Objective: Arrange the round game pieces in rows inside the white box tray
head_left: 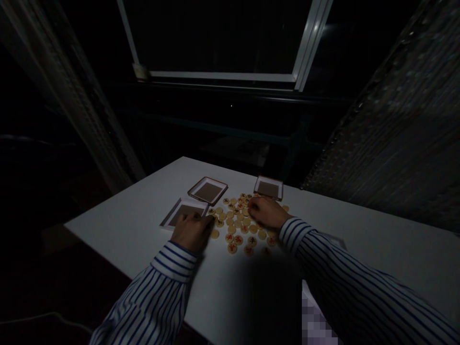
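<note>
While the head view shows our left hand [191,232] at the left edge of the round pieces [237,224] on the table [129,208] and our right hand [269,212] over their right side, we cannot tell whether either grips one, and should probably work lightly, lest neighbours scatter.

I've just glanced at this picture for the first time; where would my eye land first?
Probably on the cluster of round, pale Chinese chess pieces, some with red or black characters, spread on the white table. The left hand is at the cluster's left edge and the right hand over its right side, both in striped sleeves. Shallow trays also stand out, to the left and beyond.
</note>
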{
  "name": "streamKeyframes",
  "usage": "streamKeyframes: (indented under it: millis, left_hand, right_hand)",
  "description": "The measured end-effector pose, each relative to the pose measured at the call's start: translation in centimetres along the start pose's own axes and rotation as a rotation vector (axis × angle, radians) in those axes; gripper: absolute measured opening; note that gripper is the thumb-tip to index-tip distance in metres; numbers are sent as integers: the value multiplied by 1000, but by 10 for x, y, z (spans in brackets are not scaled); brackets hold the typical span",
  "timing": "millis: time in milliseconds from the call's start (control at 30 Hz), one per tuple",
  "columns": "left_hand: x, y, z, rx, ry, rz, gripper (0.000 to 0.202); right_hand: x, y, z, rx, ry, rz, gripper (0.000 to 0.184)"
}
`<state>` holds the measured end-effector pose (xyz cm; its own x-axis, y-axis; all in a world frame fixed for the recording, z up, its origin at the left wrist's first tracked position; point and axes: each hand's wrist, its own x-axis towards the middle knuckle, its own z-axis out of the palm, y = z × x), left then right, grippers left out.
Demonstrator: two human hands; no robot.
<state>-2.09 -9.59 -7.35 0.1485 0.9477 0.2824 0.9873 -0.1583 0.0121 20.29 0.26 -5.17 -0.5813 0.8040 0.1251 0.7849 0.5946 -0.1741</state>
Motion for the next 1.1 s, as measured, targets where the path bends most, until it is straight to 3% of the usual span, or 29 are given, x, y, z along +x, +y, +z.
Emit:
streamKeyframes:
  millis: [233,467,700,1100]
  left_hand:
    - [24,30,-6,-136,112,-13,31]
    - [46,54,15,-209,214,-80,31]
    - [44,56,35,-296,220,-80,30]
    - [45,62,37,-465,266,-64,32]
  right_hand:
    - [-3,-3,2,-108,-6,-61,24]
    - [-2,-7,9,-81,-30,-49,25]
    - [-1,-4,11,5,-29,-25,21]
    - [5,1,8,895,-23,160,22]
